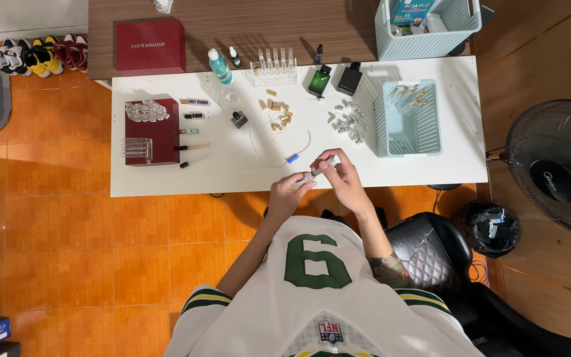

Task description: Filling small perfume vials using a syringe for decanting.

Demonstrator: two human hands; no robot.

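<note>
While seated at white table (pixel 166 178), both hands up at near edge, close together. Left hand (pixel 290 193) curled around small clear vial (pixel 307 178), fingers narrow about it. Right hand (pixel 340 177) pinching small pale piece (pixel 330 160) at fingertips, just above and beside vial; whether touching it, cannot tell at this size. Vial held over table edge, just right of table's middle.

Just beyond hands: thin white tube (pixel 279 158) looping across table, blue tip (pixel 291 158) at near end. Farther back, scatter of gold caps (pixel 277 114) mid-table; cluster of clear vials (pixel 348 122) to their right. Pale blue basket (pixel 410 119) at right end of table, few small pieces inside near its far end. Rack of clear test tubes (pixel 273 66) at far edge, blue spray bottle (pixel 220 66) left of it, green bottle (pixel 319 80) and black bottle (pixel 349 77) to right. Small dark bottle (pixel 238 119) near middle.

Left end: dark red box (pixel 152 132) with clear bits on top; row of slim sprayers (pixel 193 132) just beside it. Second red box (pixel 151 46) on brown surface behind table, near a taller mesh basket (pixel 427 30).

Off table: fan (pixel 556 168) at right, shoes (pixel 38 54) far left on orange tile floor (pixel 67 231), black chair (pixel 431 254) under person.
</note>
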